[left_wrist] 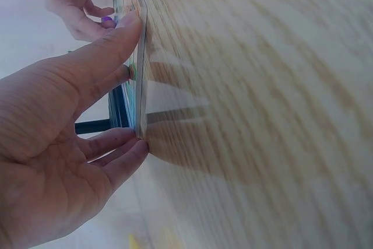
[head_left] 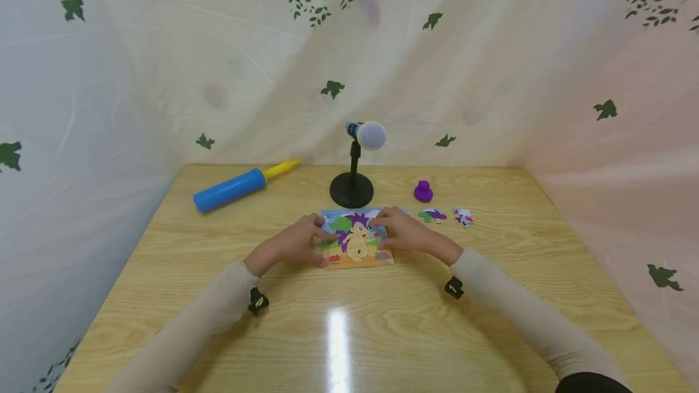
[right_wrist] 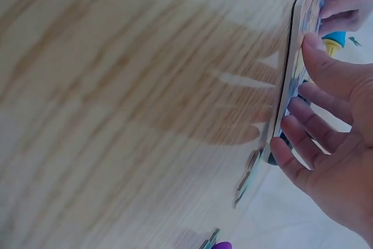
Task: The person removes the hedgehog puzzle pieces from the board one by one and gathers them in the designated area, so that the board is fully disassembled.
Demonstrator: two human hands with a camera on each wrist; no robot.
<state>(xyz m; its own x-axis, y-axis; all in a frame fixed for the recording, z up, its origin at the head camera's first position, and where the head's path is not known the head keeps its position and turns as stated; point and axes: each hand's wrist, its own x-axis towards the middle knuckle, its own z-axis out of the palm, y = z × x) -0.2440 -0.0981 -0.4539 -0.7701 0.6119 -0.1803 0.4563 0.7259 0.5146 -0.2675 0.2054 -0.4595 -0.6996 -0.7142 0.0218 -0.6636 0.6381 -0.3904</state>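
Stretches the left arm [head_left: 188,323] and right arm [head_left: 526,305] out in front, slanting in, with bare wrists [head_left: 450,251]. Holds the left hand [head_left: 293,239] and right hand [head_left: 409,232] near each other, but not touching. Bends the left fingers [left_wrist: 123,161] softly and pokes the left thumb [left_wrist: 113,45] out, away from them. Spreads the right fingers [right_wrist: 300,137] and right thumb [right_wrist: 324,59] apart, bent a bit.

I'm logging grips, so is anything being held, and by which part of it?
On the puzzle board, the left hand touches the left edge and the right hand the right side; whether either grips it cannot be told.
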